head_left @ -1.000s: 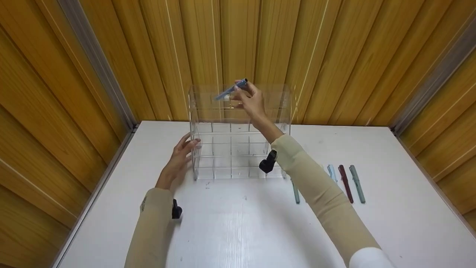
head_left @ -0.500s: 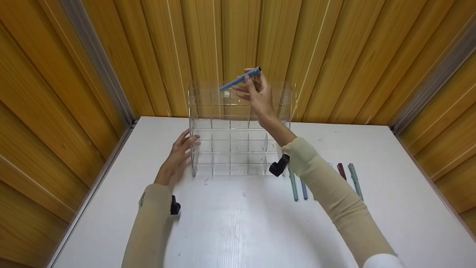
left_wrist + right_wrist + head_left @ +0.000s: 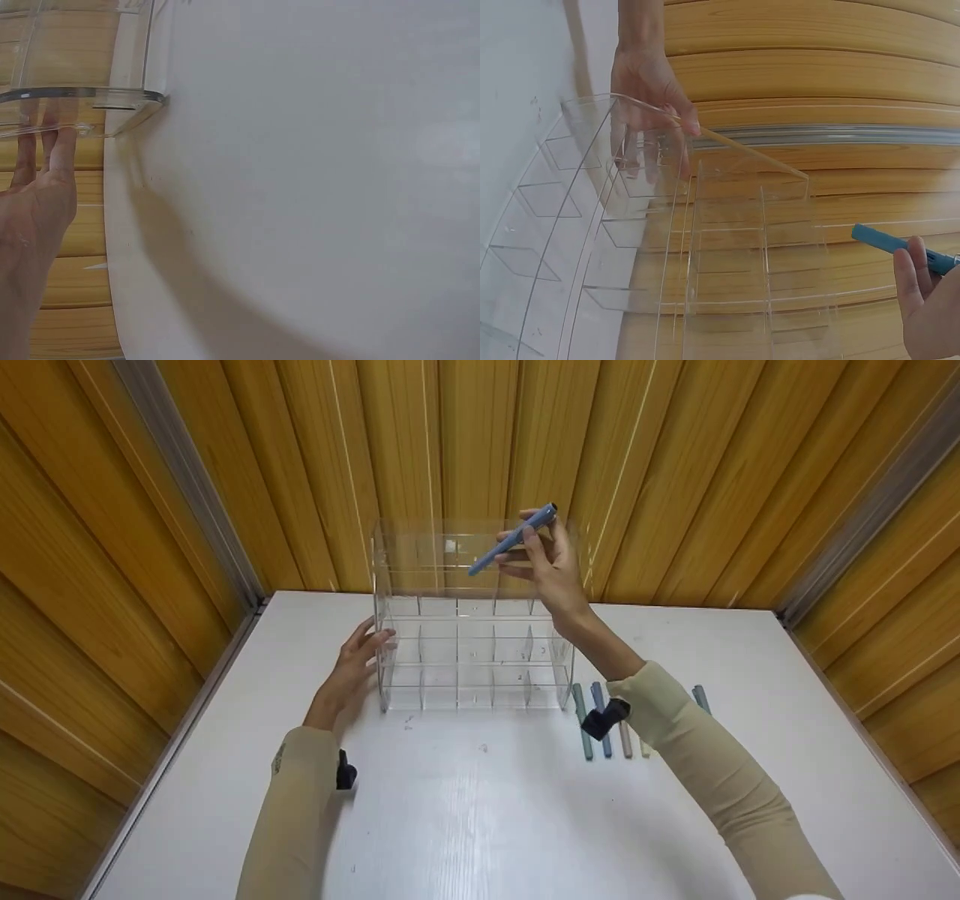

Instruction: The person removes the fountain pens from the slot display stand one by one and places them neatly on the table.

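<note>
In the head view my right hand (image 3: 559, 574) pinches a blue pen (image 3: 512, 540) between thumb and fingers. The pen slants above the top right part of a clear acrylic rack (image 3: 457, 664) divided into small compartments. The right wrist view shows the pen's blunt end (image 3: 874, 237) sticking out past the fingers, apart from the rack. My left hand (image 3: 352, 660) rests against the rack's left side. Its fingers (image 3: 60, 161) lie fairly straight along the side wall, while the thumb (image 3: 688, 120) lies at the wall's edge.
Several pens lie side by side on the white table right of the rack: green (image 3: 583, 727), blue (image 3: 606, 748), beige (image 3: 625, 742) and cream. Another green pen (image 3: 700, 697) shows past the right sleeve, which covers part of the row. Wood-look panels (image 3: 480, 450) stand behind.
My right hand first rises, then comes down and to the right with the blue pen, pulling back from the rack's upper part. The left hand stays at the rack's side.
</note>
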{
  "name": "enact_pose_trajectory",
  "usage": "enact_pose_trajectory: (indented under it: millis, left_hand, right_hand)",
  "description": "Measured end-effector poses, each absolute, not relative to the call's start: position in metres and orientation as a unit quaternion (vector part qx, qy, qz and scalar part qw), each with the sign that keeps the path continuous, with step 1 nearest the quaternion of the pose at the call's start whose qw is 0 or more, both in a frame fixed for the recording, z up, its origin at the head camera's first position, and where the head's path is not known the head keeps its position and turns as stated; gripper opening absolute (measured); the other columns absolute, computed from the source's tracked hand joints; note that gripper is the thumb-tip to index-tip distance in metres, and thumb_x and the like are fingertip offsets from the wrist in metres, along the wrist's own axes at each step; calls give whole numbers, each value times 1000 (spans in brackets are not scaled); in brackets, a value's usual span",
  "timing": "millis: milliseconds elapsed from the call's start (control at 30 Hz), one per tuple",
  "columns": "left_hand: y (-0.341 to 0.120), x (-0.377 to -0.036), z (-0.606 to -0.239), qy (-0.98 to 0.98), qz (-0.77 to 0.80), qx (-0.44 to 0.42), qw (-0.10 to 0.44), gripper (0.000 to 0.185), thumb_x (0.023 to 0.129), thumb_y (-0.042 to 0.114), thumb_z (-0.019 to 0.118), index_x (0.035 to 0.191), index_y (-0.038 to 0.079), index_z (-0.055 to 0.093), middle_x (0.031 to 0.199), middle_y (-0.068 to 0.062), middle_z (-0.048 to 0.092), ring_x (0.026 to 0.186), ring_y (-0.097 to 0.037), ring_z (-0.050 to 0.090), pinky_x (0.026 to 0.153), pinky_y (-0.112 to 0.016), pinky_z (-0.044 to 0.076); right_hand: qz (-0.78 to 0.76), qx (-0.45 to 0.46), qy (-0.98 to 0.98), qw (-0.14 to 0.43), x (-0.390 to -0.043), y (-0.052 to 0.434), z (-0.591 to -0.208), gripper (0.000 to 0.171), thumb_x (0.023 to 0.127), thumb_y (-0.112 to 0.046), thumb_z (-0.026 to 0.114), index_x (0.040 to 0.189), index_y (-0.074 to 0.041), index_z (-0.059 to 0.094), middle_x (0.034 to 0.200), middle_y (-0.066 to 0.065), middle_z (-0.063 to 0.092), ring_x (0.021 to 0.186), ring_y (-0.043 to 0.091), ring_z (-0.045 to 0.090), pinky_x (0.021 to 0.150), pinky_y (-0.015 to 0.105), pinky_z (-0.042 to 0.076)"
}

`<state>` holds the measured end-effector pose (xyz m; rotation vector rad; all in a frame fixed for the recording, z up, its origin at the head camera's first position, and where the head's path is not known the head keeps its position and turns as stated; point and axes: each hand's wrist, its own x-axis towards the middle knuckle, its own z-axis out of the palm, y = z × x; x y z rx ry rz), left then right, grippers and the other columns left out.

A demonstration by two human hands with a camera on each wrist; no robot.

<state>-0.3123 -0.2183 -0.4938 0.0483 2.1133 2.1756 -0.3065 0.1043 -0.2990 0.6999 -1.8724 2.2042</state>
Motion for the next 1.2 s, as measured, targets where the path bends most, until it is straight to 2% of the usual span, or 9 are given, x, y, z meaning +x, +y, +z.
enact_pose_trajectory:
  millis: [133,333,600,800,1033,1200]
  left_hand:
    - [-218,-312,-491,704,708,15,54,73,105,51,57,167,29,26,162,-7,44,156,-29,33,131,-60,15]
    - [-218,-313,-490,701,711,16,57,72,105,50,56,167,28,26,163,-8,44,155,-28,35,131,-59,17]
    - [-219,-313,-490,695,717,2,62,72,105,50,58,167,31,26,165,-7,42,157,-29,32,132,-57,18]
    - [-220,-313,-490,695,716,1,62,70,105,49,57,166,31,28,166,-6,41,158,-28,30,132,-56,19]
    - [-220,-313,-490,695,716,3,68,74,106,51,56,168,32,20,167,-6,40,160,-27,26,133,-55,13]
    - [-221,-313,-492,694,717,9,67,74,107,51,54,168,31,19,166,-7,41,160,-28,25,133,-56,12]
  right_hand:
    - [720,234,-650,71,-299,120,-302,37,114,-12,39,150,-2,39,116,5,73,92,16,74,92,36,64]
    - [710,222,-665,61,-292,137,-309,38,113,-9,39,151,-4,38,118,7,70,93,14,70,88,30,62]
    - [693,187,-694,59,-289,158,-321,41,114,-11,40,154,-6,37,115,-4,71,96,16,70,87,27,59]
    - [683,167,-709,57,-291,175,-330,44,114,-13,40,157,-7,35,112,-7,71,102,14,70,91,29,58]
    - [699,151,-698,40,-293,195,-344,45,114,-15,39,158,-7,34,111,-3,68,106,15,72,96,39,62]
    - [698,128,-704,32,-292,207,-352,45,114,-16,37,158,-8,34,111,-1,66,107,14,73,95,39,63]
